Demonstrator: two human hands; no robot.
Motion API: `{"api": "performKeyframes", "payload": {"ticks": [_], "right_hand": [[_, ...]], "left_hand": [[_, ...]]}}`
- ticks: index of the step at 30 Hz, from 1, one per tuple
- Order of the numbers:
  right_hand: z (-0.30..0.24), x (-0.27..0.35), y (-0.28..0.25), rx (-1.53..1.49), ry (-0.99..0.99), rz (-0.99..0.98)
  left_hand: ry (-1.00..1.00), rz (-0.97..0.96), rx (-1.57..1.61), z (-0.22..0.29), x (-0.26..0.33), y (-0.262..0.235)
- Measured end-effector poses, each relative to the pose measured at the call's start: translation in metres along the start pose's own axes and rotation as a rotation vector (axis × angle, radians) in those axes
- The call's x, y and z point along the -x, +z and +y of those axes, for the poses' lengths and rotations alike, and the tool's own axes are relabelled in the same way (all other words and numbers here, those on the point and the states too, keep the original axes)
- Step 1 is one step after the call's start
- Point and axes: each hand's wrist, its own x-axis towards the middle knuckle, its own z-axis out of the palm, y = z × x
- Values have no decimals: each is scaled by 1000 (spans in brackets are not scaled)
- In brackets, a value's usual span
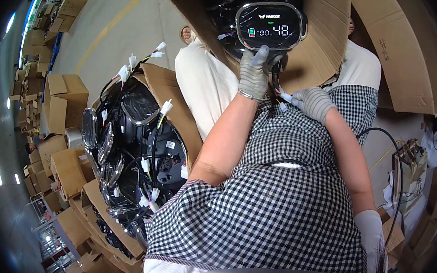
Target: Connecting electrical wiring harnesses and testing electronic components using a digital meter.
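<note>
My left hand (254,72), in a grey knit glove, grips the lower edge of a black dashboard display unit (271,25) with a chrome rim and a lit screen, holding it up over an open cardboard box (320,52) on my lap. My right hand (313,103), also gloved, pinches the unit's black wires just below it, beside a small white connector (285,96). More black units lie inside the box behind the display.
An open carton (168,94) at my left is packed with black display units (135,145) and their wire tails with white plugs. Stacked cardboard boxes (65,96) line the left side. A black cable (398,166) loops at my right, and a large cardboard flap (404,53) stands top right.
</note>
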Motion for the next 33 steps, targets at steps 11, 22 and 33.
{"api": "performKeyframes", "payload": {"ticks": [11,22,33], "right_hand": [[-10,6,-7,87,69,-72],[-6,7,4,98,41,12],[-10,9,-1,116,41,-3]], "left_hand": [[46,-94,11,-3,-7,1],[46,-105,43,-6,-10,-2],[73,-40,17,-8,-10,-4]]}}
